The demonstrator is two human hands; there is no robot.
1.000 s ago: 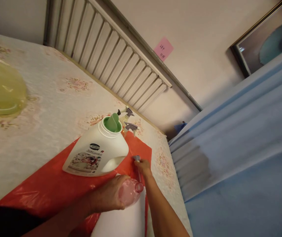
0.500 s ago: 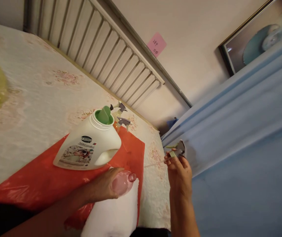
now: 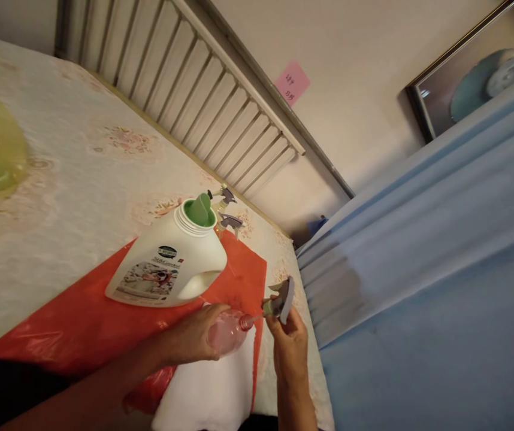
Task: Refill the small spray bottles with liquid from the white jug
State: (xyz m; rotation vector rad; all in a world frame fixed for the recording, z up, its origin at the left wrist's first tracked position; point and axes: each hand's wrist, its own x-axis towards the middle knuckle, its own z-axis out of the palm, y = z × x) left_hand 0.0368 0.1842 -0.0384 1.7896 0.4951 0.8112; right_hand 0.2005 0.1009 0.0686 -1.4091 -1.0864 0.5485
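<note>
- On the floral tablecloth (image 3: 81, 179), your left hand (image 3: 194, 341) grips the clear pink plastic bottle (image 3: 225, 331)
- Your right hand (image 3: 289, 350), away by the curtain half a second ago, now pinches the grey trigger sprayer (image 3: 280, 299) at the neck

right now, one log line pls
left hand: holds pink bottle | right hand: trigger sprayer, tube at neck | white jug: uncapped

Head view, tilted, looking down, close.

Dark oval brand mark on the label of the white detergent jug (image 3: 167, 263), with a line of script beneath it, too blurred to read. Handwritten marks on the pink sticky note (image 3: 292, 83) on the wall, likewise illegible.
</note>
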